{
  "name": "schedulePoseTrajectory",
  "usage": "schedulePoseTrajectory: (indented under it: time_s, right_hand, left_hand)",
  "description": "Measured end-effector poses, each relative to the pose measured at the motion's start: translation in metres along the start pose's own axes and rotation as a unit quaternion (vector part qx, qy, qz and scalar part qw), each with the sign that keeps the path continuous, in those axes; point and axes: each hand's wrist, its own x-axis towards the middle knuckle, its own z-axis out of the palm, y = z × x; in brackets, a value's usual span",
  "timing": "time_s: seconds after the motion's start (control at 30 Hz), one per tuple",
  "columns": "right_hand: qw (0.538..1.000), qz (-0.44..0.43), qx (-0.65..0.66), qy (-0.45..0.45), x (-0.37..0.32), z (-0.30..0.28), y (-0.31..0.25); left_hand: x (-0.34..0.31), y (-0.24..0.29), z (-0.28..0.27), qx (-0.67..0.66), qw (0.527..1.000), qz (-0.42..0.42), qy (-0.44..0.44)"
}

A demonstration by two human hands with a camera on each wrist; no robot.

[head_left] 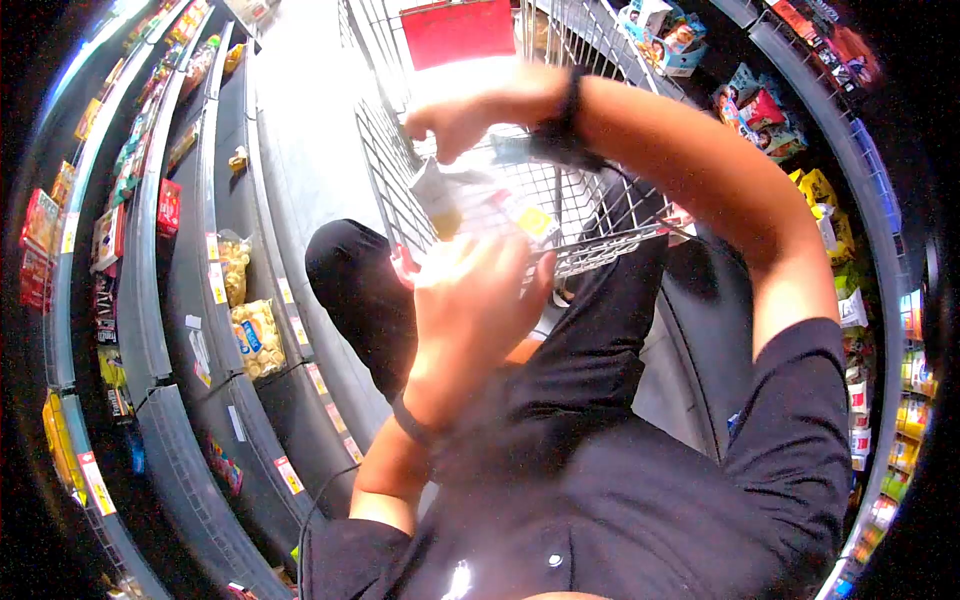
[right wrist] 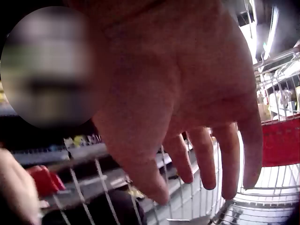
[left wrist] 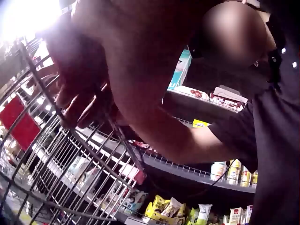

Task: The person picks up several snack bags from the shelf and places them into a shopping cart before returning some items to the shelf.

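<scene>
Fingers (right wrist: 228, 161) of the right hand (head_left: 475, 112) hang loose and slightly spread, released, with nothing against the palm in the right wrist view. They point down over the wire cart (head_left: 612, 243), and the cart's red panel (head_left: 460, 32) lies beyond them. Just below these fingers, inside the cart, is pale, partly see-through packaging (head_left: 437, 195); a yellow label (head_left: 536, 222) shows on the side of it away from the right fingertips. Glare hides whether this is one pack or two, and whether the right fingertips touch it.

Nearer the body, the left hand (head_left: 478, 300) is back up, its knuckles just before the packaging, with a red corner piece (head_left: 405, 265) of the cart beside it. Its fingers are hidden from above and dark in the left wrist view, so I cannot tell whether they grasp anything.

Handling the packaging well would, I judge, mean bringing the right fingers down from above, clear of the wires, and closing thumb against fingertips on a firm edge or fold; thin film may slip or tear under a hard pinch. Left fingers could steady the near side, keeping out of the right hand's path. With the two hands this close, loose wrapping might snag on the mesh between them, so a straight upward lift seems safest.
</scene>
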Motion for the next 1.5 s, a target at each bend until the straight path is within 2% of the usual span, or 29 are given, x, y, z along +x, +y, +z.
schedulePoseTrajectory:
  time_s: [0.07, 0.1, 0.2, 0.27, 0.37, 0.4, 0.43, 0.5, 0.53, 0.6, 0.63, 0.67, 0.7, 0.73, 0.77, 0.8, 0.83, 0.87, 0.9, 0.97, 1.0, 1.03, 1.13, 1.17, 1.23, 1.33, 1.4, 1.47, 1.5]
  right_hand:
    - [0.999, -0.049, -0.009, -0.004, 0.073, 0.069, 0.044]
    - [0.997, -0.069, -0.028, -0.025, 0.084, 0.08, 0.054]
    - [0.989, -0.11, -0.088, -0.05, 0.078, 0.074, 0.039]
    - [0.996, -0.028, -0.076, -0.027, 0.046, 0.062, 0.006]
    - [0.994, -0.05, -0.091, 0.038, 0.088, 0.097, 0.041]
    - [0.998, -0.009, -0.056, 0.006, 0.061, 0.077, 0.031]
    - [1.0, -0.014, -0.006, 0.003, 0.039, 0.056, 0.027]
    - [0.988, -0.025, 0.002, 0.15, 0.067, 0.076, 0.054]
    - [0.977, -0.072, 0.103, 0.175, 0.068, 0.073, 0.067]
    - [0.993, -0.007, 0.009, 0.114, -0.002, -0.011, 0.038]
    - [0.983, -0.027, 0.031, 0.178, -0.032, -0.021, 0.034]
    - [0.947, -0.128, 0.066, 0.286, -0.049, -0.026, 0.043]
    - [0.888, -0.23, 0.096, 0.387, -0.066, -0.032, 0.049]
    - [0.908, -0.133, -0.007, 0.398, -0.098, -0.051, 0.026]
    - [0.924, -0.022, -0.04, 0.38, -0.135, -0.072, -0.006]
    - [0.878, -0.137, -0.011, 0.459, -0.166, -0.071, -0.005]
    - [0.864, -0.027, -0.103, 0.491, -0.186, -0.076, -0.03]
    - [0.816, -0.063, -0.158, 0.553, -0.202, -0.072, -0.032]
    - [0.781, -0.061, -0.154, 0.602, -0.231, -0.069, -0.049]
    - [0.747, -0.022, -0.172, 0.642, -0.266, -0.056, -0.069]
    - [0.76, 0.044, -0.165, 0.627, -0.283, -0.05, -0.083]
    - [0.75, 0.083, -0.164, 0.635, -0.298, -0.042, -0.089]
    - [0.711, 0.176, -0.151, 0.664, -0.339, -0.009, -0.109]
    - [0.709, 0.183, -0.144, 0.665, -0.358, 0.003, -0.112]
    - [0.673, 0.214, -0.137, 0.695, -0.384, 0.029, -0.114]
    - [0.617, 0.266, -0.132, 0.729, -0.422, 0.07, -0.118]
    - [0.587, 0.318, -0.122, 0.734, -0.445, 0.098, -0.122]
    - [0.564, 0.396, -0.098, 0.718, -0.466, 0.122, -0.131]
    - [0.555, 0.434, -0.085, 0.704, -0.473, 0.139, -0.129]
  left_hand:
    - [0.009, 0.0, -0.008, -0.031, 0.999, 0.0, -0.022]
    - [0.012, 0.0, -0.012, -0.039, 0.998, -0.019, -0.034]
    - [0.02, 0.002, -0.017, -0.091, 0.993, -0.045, -0.061]
    - [0.024, 0.003, -0.007, -0.051, 0.995, -0.054, -0.064]
    - [0.03, 0.008, 0.001, -0.003, 0.996, -0.049, -0.072]
    - [0.032, 0.011, 0.002, 0.009, 0.995, -0.061, -0.073]
    - [0.033, 0.013, 0.004, 0.02, 0.994, -0.075, -0.074]
    - [0.035, 0.016, 0.006, 0.01, 0.996, -0.075, -0.048]
    - [0.036, 0.017, 0.007, 0.004, 0.996, -0.084, -0.027]
    - [0.038, 0.016, 0.011, -0.028, 0.995, -0.09, 0.025]
    - [0.04, 0.016, 0.013, -0.066, 0.991, -0.105, 0.048]
    - [0.043, 0.013, 0.018, -0.078, 0.99, -0.089, 0.08]
    - [0.045, 0.011, 0.022, -0.089, 0.987, -0.076, 0.114]
    - [0.049, 0.016, 0.02, -0.114, 0.984, -0.084, 0.109]
    - [0.053, 0.021, 0.016, -0.144, 0.98, -0.095, 0.1]
    - [0.057, 0.027, 0.014, -0.154, 0.978, -0.084, 0.116]
    - [0.061, 0.033, 0.014, -0.165, 0.975, -0.073, 0.133]
    - [0.063, 0.039, 0.013, -0.175, 0.973, -0.053, 0.14]
    - [0.066, 0.047, 0.015, -0.187, 0.969, -0.027, 0.158]
    - [0.069, 0.066, 0.022, -0.232, 0.954, -0.008, 0.187]
    - [0.066, 0.064, 0.025, -0.178, 0.966, 0.033, 0.183]
    - [0.062, 0.062, 0.029, -0.124, 0.973, 0.074, 0.182]
    - [0.068, 0.125, 0.018, -0.148, 0.969, 0.1, 0.168]
    - [0.067, 0.142, 0.02, -0.156, 0.971, 0.119, 0.14]
    - [0.066, 0.171, 0.027, -0.175, 0.972, 0.138, 0.07]
    - [0.064, 0.208, 0.037, -0.235, 0.946, 0.216, 0.054]
    - [0.055, 0.231, 0.069, -0.287, 0.922, 0.253, 0.058]
    - [0.051, 0.253, 0.083, -0.348, 0.895, 0.277, -0.027]
    - [0.047, 0.263, 0.099, -0.41, 0.864, 0.284, -0.067]
